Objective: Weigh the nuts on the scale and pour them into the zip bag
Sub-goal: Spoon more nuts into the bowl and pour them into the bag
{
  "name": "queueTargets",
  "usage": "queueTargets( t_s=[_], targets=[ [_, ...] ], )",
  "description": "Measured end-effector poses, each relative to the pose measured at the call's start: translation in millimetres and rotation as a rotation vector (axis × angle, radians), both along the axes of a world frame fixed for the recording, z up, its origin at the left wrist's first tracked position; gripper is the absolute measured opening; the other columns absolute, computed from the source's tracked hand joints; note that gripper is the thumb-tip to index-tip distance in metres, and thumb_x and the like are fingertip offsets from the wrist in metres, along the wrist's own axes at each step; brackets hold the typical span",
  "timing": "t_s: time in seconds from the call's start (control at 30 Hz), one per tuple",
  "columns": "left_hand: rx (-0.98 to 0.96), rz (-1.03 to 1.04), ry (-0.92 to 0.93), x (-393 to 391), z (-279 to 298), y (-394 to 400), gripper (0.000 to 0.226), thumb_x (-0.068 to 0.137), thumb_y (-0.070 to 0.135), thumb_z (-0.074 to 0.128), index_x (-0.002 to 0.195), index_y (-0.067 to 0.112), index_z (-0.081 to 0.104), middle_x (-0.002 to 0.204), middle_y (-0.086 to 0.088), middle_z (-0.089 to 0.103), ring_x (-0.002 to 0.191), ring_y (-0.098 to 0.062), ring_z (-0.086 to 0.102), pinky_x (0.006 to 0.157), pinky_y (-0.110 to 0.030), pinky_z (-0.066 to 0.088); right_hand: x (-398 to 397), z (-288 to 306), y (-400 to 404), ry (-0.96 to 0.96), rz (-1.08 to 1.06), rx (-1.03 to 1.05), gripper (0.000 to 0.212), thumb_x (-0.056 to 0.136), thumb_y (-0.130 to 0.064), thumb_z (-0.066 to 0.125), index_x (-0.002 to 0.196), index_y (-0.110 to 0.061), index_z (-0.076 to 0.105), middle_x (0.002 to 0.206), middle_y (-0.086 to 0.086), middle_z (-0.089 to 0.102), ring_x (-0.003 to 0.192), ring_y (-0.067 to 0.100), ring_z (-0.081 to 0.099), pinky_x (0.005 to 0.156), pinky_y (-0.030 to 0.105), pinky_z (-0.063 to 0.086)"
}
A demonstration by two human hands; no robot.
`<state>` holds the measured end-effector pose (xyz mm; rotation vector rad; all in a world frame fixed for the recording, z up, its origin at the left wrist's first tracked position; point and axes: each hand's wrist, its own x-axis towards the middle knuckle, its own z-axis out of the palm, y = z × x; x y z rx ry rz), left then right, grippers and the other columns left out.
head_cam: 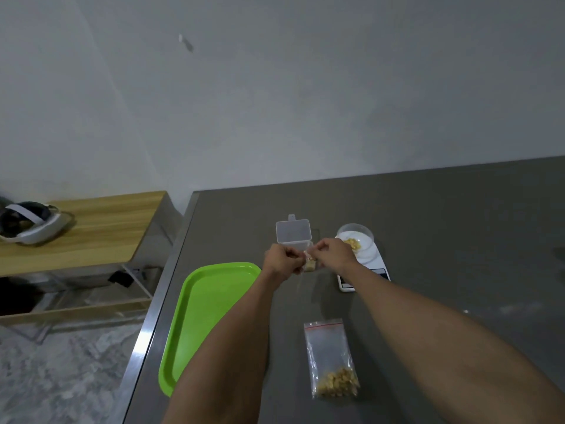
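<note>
Left hand point(279, 260), right hand point(331, 254) pinch zip bag point(309, 264) top edge; bag hangs upright, mouth up.

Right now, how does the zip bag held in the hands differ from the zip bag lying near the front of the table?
The held bag is up off the table, pinched between left hand and right hand; the lying bag rests flat, untouched. The held bag is mostly hidden; the lying bag shows fully, red strip on top. Both are clear and hold nuts.

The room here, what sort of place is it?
Probably a plain workroom set up for small packing jobs: a bare grey table against a blank wall, a kitchen scale, and a headset on a wooden bench.
</note>
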<state>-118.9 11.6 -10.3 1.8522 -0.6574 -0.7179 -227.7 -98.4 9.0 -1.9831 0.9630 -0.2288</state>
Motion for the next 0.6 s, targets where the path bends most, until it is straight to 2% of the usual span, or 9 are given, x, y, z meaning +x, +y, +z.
queueTargets(
  t_s=[0.13, 0.2, 0.27, 0.33, 0.4, 0.43, 0.5, 0.6],
  targets=[
    [-0.027, -0.018, 0.015, -9.0, 1.3, -6.0, 0.007, 0.078, -0.008, 0.069, 0.081, -0.003, 0.072, 0.059, -0.008, 0.064, 0.046, -0.01, 0.056, 0.057, -0.024, 0.055, -4.7, -3.2, -6.8, 0.028, -0.013, 0.018, 0.014, 0.084, -0.025, 0.068, 0.072, -0.019, 0.072, 0.075, 0.005, 0.075, 0.078, 0.02, 0.073, 0.084, 0.038, 0.058],
    [-0.029, -0.009, 0.008, -9.7, -0.6, -8.0, 0.008, 0.078, -0.005, 0.07, 0.078, 0.002, 0.074, 0.064, -0.012, 0.065, 0.052, -0.014, 0.058, 0.063, -0.028, 0.057, -6.0, -2.4, -7.7, 0.033, -0.017, -0.024, 0.018, 0.086, -0.023, 0.065, 0.069, -0.02, 0.07, 0.076, 0.006, 0.074, 0.082, 0.023, 0.071, 0.08, 0.037, 0.057],
    [-0.044, 0.074, -0.001, -9.9, -0.8, -7.9, 0.012, 0.075, -0.004, 0.07, 0.071, 0.007, 0.073, 0.067, -0.012, 0.067, 0.056, -0.016, 0.06, 0.065, -0.03, 0.058, -8.5, -1.3, -9.6, 0.036, -0.051, -0.085, 0.02, 0.092, -0.026, 0.062, 0.074, -0.019, 0.068, 0.079, 0.003, 0.07, 0.083, 0.023, 0.064, 0.071, 0.033, 0.05],
    [-0.052, 0.173, -0.018, -7.4, -1.8, -6.4, 0.017, 0.072, -0.005, 0.067, 0.065, 0.01, 0.071, 0.064, -0.011, 0.065, 0.05, -0.013, 0.058, 0.058, -0.026, 0.054, -12.8, 0.3, -12.4, 0.051, -0.101, -0.137, 0.016, 0.093, -0.026, 0.062, 0.08, -0.018, 0.068, 0.083, -0.001, 0.066, 0.083, 0.019, 0.056, 0.067, 0.027, 0.041],
    [-0.028, 0.218, -0.048, -4.9, -3.6, -5.3, 0.017, 0.071, -0.003, 0.066, 0.063, 0.011, 0.066, 0.063, -0.01, 0.064, 0.047, -0.013, 0.058, 0.05, -0.023, 0.051, -16.4, 0.2, -14.9, 0.056, -0.079, -0.178, 0.012, 0.091, -0.028, 0.064, 0.081, -0.021, 0.065, 0.082, -0.003, 0.065, 0.082, 0.017, 0.056, 0.059, 0.025, 0.039],
    [-0.008, 0.208, -0.072, -4.3, -3.4, -5.4, 0.015, 0.07, -0.001, 0.065, 0.063, 0.012, 0.064, 0.064, -0.009, 0.064, 0.051, -0.017, 0.061, 0.05, -0.025, 0.054, -17.3, 0.8, -14.9, 0.054, -0.053, -0.202, 0.012, 0.09, -0.028, 0.064, 0.08, -0.022, 0.064, 0.081, -0.003, 0.066, 0.082, 0.017, 0.058, 0.057, 0.024, 0.039],
    [0.051, 0.141, -0.179, -3.6, -3.1, -8.0, 0.01, 0.069, 0.008, 0.065, 0.064, 0.015, 0.061, 0.067, -0.007, 0.065, 0.064, -0.023, 0.063, 0.06, -0.032, 0.058, -16.7, 1.6, -13.1, 0.06, -0.004, -0.245, 0.012, 0.09, -0.026, 0.062, 0.079, -0.024, 0.062, 0.08, -0.002, 0.066, 0.082, 0.019, 0.061, 0.06, 0.025, 0.043],
    [0.1, 0.042, -0.339, -8.4, 4.3, -11.7, 0.012, 0.07, 0.008, 0.065, 0.075, 0.014, 0.056, 0.071, -0.002, 0.059, 0.067, -0.019, 0.052, 0.06, -0.027, 0.043, -13.7, 7.2, -7.4, 0.074, 0.077, -0.29, 0.009, 0.088, -0.02, 0.062, 0.08, -0.021, 0.065, 0.079, -0.002, 0.065, 0.081, 0.02, 0.06, 0.067, 0.03, 0.047]
  ],
)
